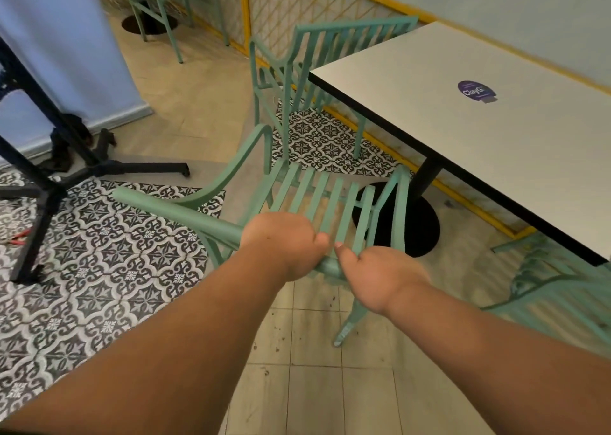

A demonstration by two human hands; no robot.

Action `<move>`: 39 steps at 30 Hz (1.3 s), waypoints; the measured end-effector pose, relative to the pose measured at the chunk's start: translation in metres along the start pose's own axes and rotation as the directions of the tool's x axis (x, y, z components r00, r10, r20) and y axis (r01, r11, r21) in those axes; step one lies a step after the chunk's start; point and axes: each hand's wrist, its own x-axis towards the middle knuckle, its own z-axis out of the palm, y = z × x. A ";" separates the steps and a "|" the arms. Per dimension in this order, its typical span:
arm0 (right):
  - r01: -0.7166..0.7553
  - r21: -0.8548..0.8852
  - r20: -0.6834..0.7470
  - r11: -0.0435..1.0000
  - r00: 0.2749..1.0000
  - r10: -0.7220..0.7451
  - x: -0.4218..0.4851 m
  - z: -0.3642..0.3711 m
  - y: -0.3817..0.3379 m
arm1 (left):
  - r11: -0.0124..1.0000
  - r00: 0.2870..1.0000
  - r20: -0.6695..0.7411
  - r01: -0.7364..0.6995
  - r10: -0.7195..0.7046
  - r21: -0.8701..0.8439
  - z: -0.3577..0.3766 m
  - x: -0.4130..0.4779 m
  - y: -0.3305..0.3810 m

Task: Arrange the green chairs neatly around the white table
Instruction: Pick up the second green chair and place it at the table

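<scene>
A green slatted chair (317, 193) stands in front of me, tilted, its back rail toward me. My left hand (284, 243) grips the top rail of its back. My right hand (377, 276) grips the same rail just to the right, thumb up. The white table (479, 130) with a black edge stands to the right on a black pedestal. A second green chair (314, 64) stands at the table's far end. A third green chair (555, 289) shows partly at the right, beside the table's near corner.
A black metal stand (49, 177) with splayed feet sits on the patterned tiles at left. A purple sticker (476, 91) lies on the tabletop. More green chair legs (158, 8) stand at the back. A yellow-framed lattice partition (281, 5) runs behind the table.
</scene>
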 end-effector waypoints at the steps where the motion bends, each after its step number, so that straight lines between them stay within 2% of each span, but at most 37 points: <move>1: 0.019 -0.045 0.042 0.999 0.999 -0.017 0.001 -0.001 0.002 | 1.000 1.000 -0.004 0.002 -0.002 -0.008 -0.001 -0.001 -0.001; 3: 0.044 -0.015 0.065 0.999 0.997 -0.043 0.002 -0.004 -0.001 | 1.000 1.000 0.017 0.002 -0.002 0.006 0.000 0.000 -0.002; 6: 0.125 0.151 0.133 0.981 0.980 -0.145 -0.004 -0.021 0.004 | 0.999 0.998 0.040 0.050 -0.050 0.020 0.000 0.000 -0.004; 10: 0.026 0.543 0.165 0.840 0.977 -0.137 0.007 -0.034 0.068 | 0.988 0.991 0.028 0.135 -0.134 -0.068 0.004 0.002 0.001; 12: 0.021 0.541 0.175 0.841 0.975 -0.137 0.015 -0.025 0.091 | 0.989 0.990 0.013 0.139 -0.138 -0.055 0.005 0.002 0.003; 16: 0.181 0.278 0.295 0.943 0.919 -0.263 0.030 0.000 0.100 | 0.986 0.988 -0.015 0.151 -0.153 -0.069 0.005 0.003 0.003; 18: 0.180 0.279 0.337 0.943 0.901 -0.272 0.035 0.005 0.100 | 0.984 0.986 -0.026 0.162 -0.164 -0.073 0.006 0.003 0.003; 22: 0.283 0.199 0.332 0.938 0.881 -0.336 0.038 0.006 0.102 | 0.986 0.986 -0.049 0.154 -0.158 -0.071 0.005 0.004 0.002; 31: 0.205 0.431 0.291 0.879 0.890 -0.350 0.003 0.037 0.055 | 0.994 0.996 0.027 0.085 -0.084 -0.065 0.005 -0.015 -0.039; 33: 0.084 0.562 0.271 0.823 0.921 -0.279 -0.005 0.046 0.042 | 0.998 0.998 0.044 0.047 -0.044 -0.049 0.005 -0.021 -0.047; 35: -0.049 0.704 0.270 0.709 0.941 -0.203 -0.014 0.055 0.028 | 0.999 0.998 0.066 0.024 -0.022 -0.038 0.005 -0.026 -0.056; 39: -0.042 0.783 0.224 0.621 0.950 -0.218 -0.030 0.072 -0.006 | 0.999 0.997 0.082 0.016 -0.014 -0.029 0.003 -0.037 -0.079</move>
